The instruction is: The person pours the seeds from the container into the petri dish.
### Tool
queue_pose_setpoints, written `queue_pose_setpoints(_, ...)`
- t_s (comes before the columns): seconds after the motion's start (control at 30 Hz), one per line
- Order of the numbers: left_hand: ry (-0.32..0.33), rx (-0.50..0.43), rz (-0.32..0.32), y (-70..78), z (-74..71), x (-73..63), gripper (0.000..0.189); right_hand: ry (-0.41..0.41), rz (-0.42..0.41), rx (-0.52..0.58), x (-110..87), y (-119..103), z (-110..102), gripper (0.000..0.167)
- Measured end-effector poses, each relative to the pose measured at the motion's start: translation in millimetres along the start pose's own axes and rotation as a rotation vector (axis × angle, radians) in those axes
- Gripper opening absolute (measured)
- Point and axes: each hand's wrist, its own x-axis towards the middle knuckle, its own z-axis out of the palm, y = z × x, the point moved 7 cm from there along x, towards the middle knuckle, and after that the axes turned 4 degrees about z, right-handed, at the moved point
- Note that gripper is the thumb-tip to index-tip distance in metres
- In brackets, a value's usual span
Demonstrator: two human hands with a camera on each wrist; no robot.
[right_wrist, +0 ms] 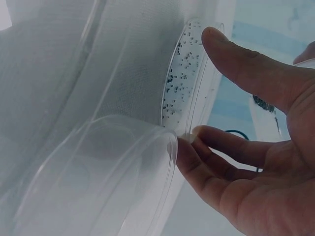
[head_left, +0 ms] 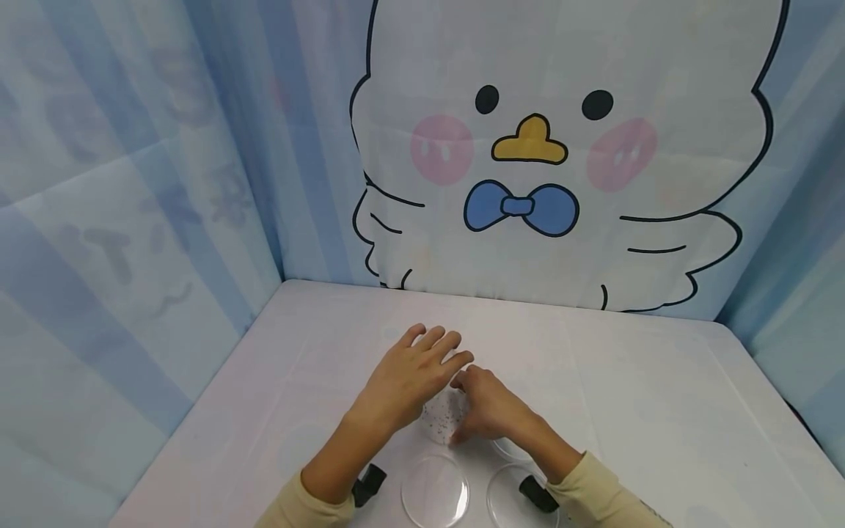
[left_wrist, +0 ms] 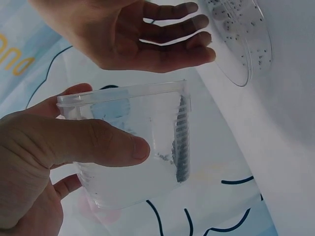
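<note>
One clear round dish (head_left: 439, 419), flecked with tiny dark specks (right_wrist: 183, 64), lies on the table (head_left: 620, 396) just left of the right hand (head_left: 494, 411), whose thumb and fingers spread wide at its rim. The left hand (head_left: 404, 381) grips one clear tub (left_wrist: 129, 183) containing dark grains (left_wrist: 182, 142). Three plain clear discs (head_left: 432, 490) sit nearer me.

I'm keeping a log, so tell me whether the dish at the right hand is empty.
Not empty: the right wrist view shows dark specks scattered across the dish.
</note>
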Motion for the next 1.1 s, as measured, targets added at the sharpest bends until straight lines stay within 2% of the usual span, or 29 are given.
queue_pose_setpoints(1.1, 0.002, -0.006, 0.006, 0.7, 2.7, 0.7, 0.079, -0.014, -0.019, 0.037, -1.6, -1.8, 1.2, 0.08)
